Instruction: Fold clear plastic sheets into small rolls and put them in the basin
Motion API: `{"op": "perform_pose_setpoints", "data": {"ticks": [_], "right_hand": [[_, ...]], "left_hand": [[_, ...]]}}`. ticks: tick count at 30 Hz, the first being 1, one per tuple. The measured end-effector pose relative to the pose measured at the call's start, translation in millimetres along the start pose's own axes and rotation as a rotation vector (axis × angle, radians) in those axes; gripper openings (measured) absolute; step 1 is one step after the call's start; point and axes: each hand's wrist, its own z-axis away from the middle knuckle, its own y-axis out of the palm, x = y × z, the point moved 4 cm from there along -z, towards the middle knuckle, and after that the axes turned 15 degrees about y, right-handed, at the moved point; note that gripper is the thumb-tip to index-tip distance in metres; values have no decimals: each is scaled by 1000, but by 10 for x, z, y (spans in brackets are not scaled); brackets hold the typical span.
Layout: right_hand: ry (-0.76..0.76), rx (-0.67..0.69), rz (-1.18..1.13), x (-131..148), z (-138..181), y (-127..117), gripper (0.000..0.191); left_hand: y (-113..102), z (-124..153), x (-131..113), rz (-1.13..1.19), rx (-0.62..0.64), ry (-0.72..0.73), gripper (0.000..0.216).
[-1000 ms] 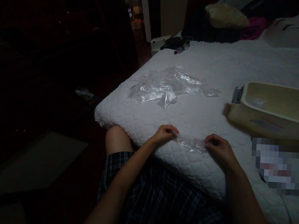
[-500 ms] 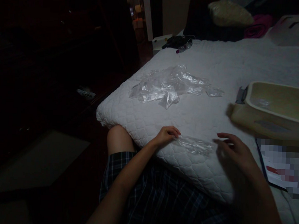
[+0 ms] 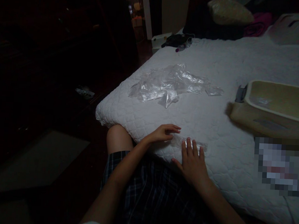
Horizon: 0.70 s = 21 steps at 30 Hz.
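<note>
A small clear plastic bag (image 3: 202, 148) lies flat near the front edge of the white quilted mattress (image 3: 214, 115). My right hand (image 3: 192, 162) rests palm down on it, fingers stretched out and spread. My left hand (image 3: 163, 132) lies just left of the bag, fingers extended, its fingertips at the bag's left end. Farther back on the mattress sits a loose pile of clear plastic bags (image 3: 169, 84).
A beige bin (image 3: 272, 106) with a grey handle lies at the right. Dark small items (image 3: 177, 42) sit at the far end of the mattress, with a pillow (image 3: 230, 11) and pink cloth behind. The floor at the left is dark. My plaid shorts are below.
My right hand let go of the bag's right end, swung left and came down flat on the bag. My left hand opened from its pinch and stayed at the bag's left end.
</note>
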Motion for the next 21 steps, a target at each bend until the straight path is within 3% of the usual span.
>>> {"op": "perform_pose_setpoints", "data": {"ticks": [2, 5, 8, 12, 21], "right_hand": [[1, 2, 21, -6, -8, 7, 79], [-14, 25, 27, -48, -26, 24, 77], [-64, 74, 13, -155, -52, 52, 80], [-167, 122, -21, -297, -85, 70, 84], [-237, -42, -101, -445, -90, 90, 79]], "left_hand": [[43, 57, -174, -193, 39, 80, 40], [247, 242, -256, -393, 242, 121, 51], [320, 465, -82, -547, 309, 67, 47], [294, 633, 152, -696, 407, 135, 50], [286, 621, 148, -1085, 520, 277, 54]]}}
